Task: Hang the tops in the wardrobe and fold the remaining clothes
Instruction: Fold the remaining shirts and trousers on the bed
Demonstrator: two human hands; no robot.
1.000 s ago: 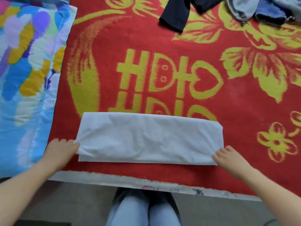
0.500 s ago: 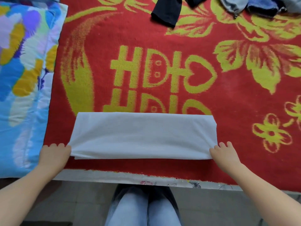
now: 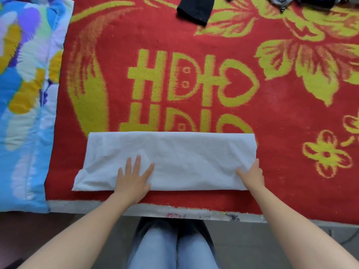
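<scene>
Left hand [image 3: 134,177] moved onto folded white garment [image 3: 184,158], fingers spread flat, right hand [image 3: 252,176] grips its end, fingertips hidden

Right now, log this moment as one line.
left hand: flat on folded white garment | right hand: grips its right end

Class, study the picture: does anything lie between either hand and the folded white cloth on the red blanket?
Nothing visible does. The left hand lies flat on the white cloth, and the right hand grips its right end. The black garment lies apart at the far edge of the red blanket.
</scene>
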